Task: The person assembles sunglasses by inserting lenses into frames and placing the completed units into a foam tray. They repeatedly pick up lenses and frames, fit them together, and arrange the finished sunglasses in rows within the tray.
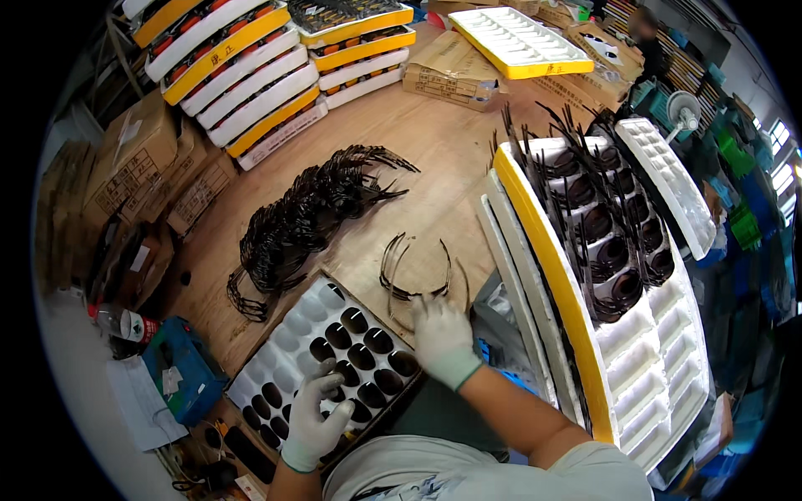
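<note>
My right hand (448, 336), in a white glove, is closed on the front of a dark eyeglass frame (404, 295) lying on the table with its temples pointing away. My left hand (316, 422), gloved too, hovers over a tray of dark sunglass lenses (361, 356). Its fingers and thumb are apart; whether a fingertip touches a lens I cannot make out. The lenses sit in rows, with pale, lens-free pockets (271, 361) on the tray's left part. Beyond the tray, a long heap of dark eyeglass frames (288, 221) rests on the wooden table.
On the right, a white-and-yellow foam tray (639, 367) holds several sunglasses in its far part. Stacked foam trays (242, 92) stand at the back left, near cardboard boxes (134, 159). A blue bin (185, 367) and a bottle (125, 323) are at left. A person (647, 42) is far right.
</note>
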A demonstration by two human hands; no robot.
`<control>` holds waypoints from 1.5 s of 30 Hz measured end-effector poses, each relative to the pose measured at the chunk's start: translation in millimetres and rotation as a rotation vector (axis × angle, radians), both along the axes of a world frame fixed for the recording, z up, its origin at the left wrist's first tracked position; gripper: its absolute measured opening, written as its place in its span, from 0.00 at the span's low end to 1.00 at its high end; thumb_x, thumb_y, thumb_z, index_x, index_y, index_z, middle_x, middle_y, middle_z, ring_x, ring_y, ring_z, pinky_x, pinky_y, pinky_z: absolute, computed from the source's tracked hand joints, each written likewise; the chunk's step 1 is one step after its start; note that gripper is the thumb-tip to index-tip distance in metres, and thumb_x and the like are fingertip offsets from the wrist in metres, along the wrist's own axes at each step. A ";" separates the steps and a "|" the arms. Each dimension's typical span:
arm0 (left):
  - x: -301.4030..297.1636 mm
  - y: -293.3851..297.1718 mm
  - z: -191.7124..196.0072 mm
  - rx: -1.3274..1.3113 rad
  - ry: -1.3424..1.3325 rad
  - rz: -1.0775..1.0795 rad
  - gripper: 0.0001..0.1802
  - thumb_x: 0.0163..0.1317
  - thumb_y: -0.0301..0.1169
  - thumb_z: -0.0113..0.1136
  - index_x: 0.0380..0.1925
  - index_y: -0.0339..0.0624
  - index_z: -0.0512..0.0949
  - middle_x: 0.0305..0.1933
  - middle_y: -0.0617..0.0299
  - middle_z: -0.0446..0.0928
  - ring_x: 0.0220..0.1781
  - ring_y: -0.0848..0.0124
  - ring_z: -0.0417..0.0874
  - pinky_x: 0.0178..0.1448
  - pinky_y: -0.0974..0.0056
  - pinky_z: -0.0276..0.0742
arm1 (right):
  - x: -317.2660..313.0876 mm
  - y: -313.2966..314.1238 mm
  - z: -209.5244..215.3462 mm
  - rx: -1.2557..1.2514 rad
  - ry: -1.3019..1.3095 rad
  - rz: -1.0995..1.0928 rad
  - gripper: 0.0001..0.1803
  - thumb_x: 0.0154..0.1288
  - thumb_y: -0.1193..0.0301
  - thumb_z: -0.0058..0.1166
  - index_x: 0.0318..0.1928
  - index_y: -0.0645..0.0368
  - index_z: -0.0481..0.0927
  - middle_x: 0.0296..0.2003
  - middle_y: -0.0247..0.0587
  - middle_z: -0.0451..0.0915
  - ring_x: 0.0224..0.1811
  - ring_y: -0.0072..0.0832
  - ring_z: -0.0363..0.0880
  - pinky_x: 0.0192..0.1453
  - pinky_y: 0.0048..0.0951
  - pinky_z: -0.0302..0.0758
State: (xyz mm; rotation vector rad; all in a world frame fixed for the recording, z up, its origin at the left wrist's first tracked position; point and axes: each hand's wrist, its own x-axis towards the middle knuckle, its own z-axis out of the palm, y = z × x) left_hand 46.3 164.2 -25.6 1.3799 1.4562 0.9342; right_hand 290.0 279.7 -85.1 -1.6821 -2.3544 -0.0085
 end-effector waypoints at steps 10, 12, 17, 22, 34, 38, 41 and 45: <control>-17.0 -9.3 1.3 -0.221 -0.011 0.066 0.22 0.63 0.31 0.64 0.54 0.31 0.78 0.52 0.51 0.83 0.51 0.65 0.85 0.57 0.63 0.80 | -32.3 87.0 -60.2 -0.245 -0.051 -0.108 0.11 0.66 0.67 0.47 0.42 0.49 0.82 0.40 0.39 0.86 0.45 0.35 0.85 0.55 0.45 0.74; -16.4 -15.3 11.7 -0.249 -0.117 0.141 0.21 0.64 0.29 0.61 0.56 0.31 0.77 0.49 0.54 0.83 0.50 0.69 0.83 0.56 0.64 0.77 | -26.8 98.6 -49.4 -0.354 -0.069 -0.059 0.12 0.66 0.67 0.48 0.44 0.51 0.83 0.42 0.44 0.87 0.47 0.39 0.87 0.52 0.44 0.79; -20.5 -20.2 9.0 -0.207 -0.174 0.106 0.21 0.69 0.28 0.61 0.60 0.30 0.76 0.53 0.55 0.82 0.55 0.69 0.82 0.61 0.64 0.77 | -18.7 116.6 -27.6 -0.533 -0.100 0.013 0.15 0.66 0.67 0.49 0.48 0.56 0.84 0.50 0.51 0.86 0.53 0.42 0.86 0.57 0.41 0.80; -16.2 -33.2 5.0 -0.252 -0.011 0.060 0.21 0.64 0.31 0.63 0.55 0.31 0.79 0.50 0.52 0.84 0.50 0.68 0.85 0.56 0.64 0.80 | -24.9 110.1 -19.1 -0.535 -0.142 0.023 0.16 0.66 0.67 0.48 0.50 0.55 0.83 0.53 0.48 0.85 0.58 0.39 0.83 0.60 0.43 0.78; -13.5 -62.5 -3.9 -0.234 -0.175 0.114 0.19 0.65 0.25 0.59 0.55 0.27 0.77 0.50 0.51 0.84 0.52 0.67 0.85 0.58 0.64 0.80 | -38.5 80.8 -14.1 -0.422 0.062 -0.066 0.19 0.60 0.64 0.53 0.49 0.55 0.85 0.50 0.52 0.86 0.55 0.44 0.85 0.62 0.43 0.77; -13.4 -64.0 16.9 -0.275 -0.212 0.112 0.18 0.71 0.27 0.58 0.58 0.30 0.78 0.55 0.53 0.83 0.55 0.68 0.82 0.60 0.64 0.77 | -27.2 86.5 40.3 -0.358 0.186 -0.013 0.16 0.55 0.69 0.52 0.43 0.56 0.86 0.44 0.56 0.86 0.51 0.50 0.84 0.60 0.46 0.76; -10.3 -53.3 21.3 -0.289 -0.166 0.065 0.18 0.72 0.28 0.58 0.58 0.30 0.77 0.56 0.53 0.82 0.55 0.66 0.82 0.61 0.63 0.77 | 6.2 108.2 109.7 -0.108 0.278 0.047 0.16 0.53 0.69 0.54 0.43 0.60 0.83 0.40 0.55 0.86 0.49 0.49 0.84 0.62 0.43 0.73; -7.1 -40.8 31.9 -0.335 -0.153 -0.007 0.19 0.73 0.30 0.58 0.59 0.30 0.76 0.58 0.52 0.81 0.58 0.64 0.82 0.63 0.62 0.75 | 73.8 102.2 225.3 0.183 0.056 0.037 0.14 0.50 0.68 0.56 0.38 0.57 0.84 0.37 0.53 0.85 0.50 0.48 0.82 0.61 0.42 0.72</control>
